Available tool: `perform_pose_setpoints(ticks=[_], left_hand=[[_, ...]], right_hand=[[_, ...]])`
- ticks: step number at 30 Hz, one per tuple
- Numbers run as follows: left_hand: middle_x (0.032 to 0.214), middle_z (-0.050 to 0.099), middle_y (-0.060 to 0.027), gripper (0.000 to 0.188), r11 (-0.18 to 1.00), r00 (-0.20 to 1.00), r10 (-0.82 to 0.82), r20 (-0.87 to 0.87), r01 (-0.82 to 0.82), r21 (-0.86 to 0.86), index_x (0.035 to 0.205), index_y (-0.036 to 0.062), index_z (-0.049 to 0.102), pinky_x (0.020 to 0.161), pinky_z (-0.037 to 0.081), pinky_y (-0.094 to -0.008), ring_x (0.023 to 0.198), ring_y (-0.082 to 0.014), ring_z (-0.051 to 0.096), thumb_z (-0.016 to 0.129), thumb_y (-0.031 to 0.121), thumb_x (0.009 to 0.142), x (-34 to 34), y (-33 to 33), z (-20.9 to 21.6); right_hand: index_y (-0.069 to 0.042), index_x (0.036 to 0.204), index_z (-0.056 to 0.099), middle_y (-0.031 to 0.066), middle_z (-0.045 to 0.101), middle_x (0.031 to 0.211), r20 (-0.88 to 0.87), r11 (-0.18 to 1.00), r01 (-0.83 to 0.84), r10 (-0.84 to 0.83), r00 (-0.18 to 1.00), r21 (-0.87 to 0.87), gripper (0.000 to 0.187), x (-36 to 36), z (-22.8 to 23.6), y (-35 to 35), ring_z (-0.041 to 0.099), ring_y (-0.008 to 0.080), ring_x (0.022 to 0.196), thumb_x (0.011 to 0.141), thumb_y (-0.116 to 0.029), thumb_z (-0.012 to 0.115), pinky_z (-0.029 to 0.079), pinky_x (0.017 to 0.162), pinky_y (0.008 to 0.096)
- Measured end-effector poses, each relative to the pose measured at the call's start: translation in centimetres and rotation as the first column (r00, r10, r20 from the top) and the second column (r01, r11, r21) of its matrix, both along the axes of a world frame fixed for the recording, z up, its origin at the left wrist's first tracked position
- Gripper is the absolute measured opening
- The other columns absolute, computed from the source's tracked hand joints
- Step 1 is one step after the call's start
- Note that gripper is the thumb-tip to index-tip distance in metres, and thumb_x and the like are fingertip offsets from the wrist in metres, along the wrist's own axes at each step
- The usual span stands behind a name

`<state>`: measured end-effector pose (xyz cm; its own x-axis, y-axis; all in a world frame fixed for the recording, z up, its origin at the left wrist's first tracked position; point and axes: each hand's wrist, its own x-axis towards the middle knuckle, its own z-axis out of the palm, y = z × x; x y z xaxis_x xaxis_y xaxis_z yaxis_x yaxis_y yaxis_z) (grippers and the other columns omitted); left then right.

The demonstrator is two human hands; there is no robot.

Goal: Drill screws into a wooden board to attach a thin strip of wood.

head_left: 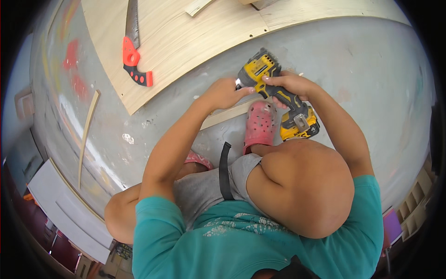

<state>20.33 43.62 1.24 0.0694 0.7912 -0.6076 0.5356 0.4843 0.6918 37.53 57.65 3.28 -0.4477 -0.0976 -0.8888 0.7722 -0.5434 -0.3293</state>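
A yellow-and-black cordless drill (261, 67) lies across my front, its nose pointing left and its battery near my raised knee. My right hand (293, 86) is closed on the drill where the body meets the grip, with the thumb over the body. At the drill's nose, my left hand (226, 94) is closed around the shiny front end; its fingertips are partly hidden, and I cannot see whether a bit is fitted. Under my left hand, a narrow wooden strip (225, 116) rests on the grey floor, running toward my pink clog (260, 123).
A large plywood sheet (176, 51) covers the far floor, with a red-and-black handsaw (133, 58) and a small wood offcut (199, 6) on it. At left, a thin curved wooden strip (87, 135) lies near a white panel (69, 211). Wooden compartments (415, 204) stand at the right edge.
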Motion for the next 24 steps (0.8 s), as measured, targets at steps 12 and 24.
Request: perform_pose_setpoints(ticks=[12, 24], left_hand=[[0.073, 0.061, -0.0241, 0.059, 0.985, 0.982, 0.044, -0.184, -0.073, -0.155, 0.080, 0.0035, 0.065, 0.066, 0.047, -0.0442, 0.075, -0.0389, 0.060, 0.047, 0.059, 0.080, -4.2, 0.7, -1.1], [0.067, 0.060, -0.0224, 0.059, 0.989, 0.989, 0.114, -0.089, -0.105, 0.102, 0.078, -0.0007, 0.064, 0.059, 0.046, -0.0433, 0.067, -0.0388, 0.060, 0.049, 0.056, 0.081, -2.8, 0.2, -0.4]], right_hand=[[-0.001, 0.085, 0.058, 0.0069, 0.054, 0.056, -0.032, 0.991, -0.037, 0.042, 0.999, 0.126, 0.049, -5.0, -3.7, 0.9, 0.053, 0.0141, 0.041, 0.081, -0.050, 0.057, 0.042, 0.035, 0.0258], [0.000, 0.080, 0.058, 0.0071, 0.053, 0.053, -0.041, 0.993, -0.031, 0.036, 0.999, 0.111, 0.049, -3.9, -1.2, 0.9, 0.052, 0.0142, 0.038, 0.081, -0.050, 0.057, 0.043, 0.034, 0.0254]])
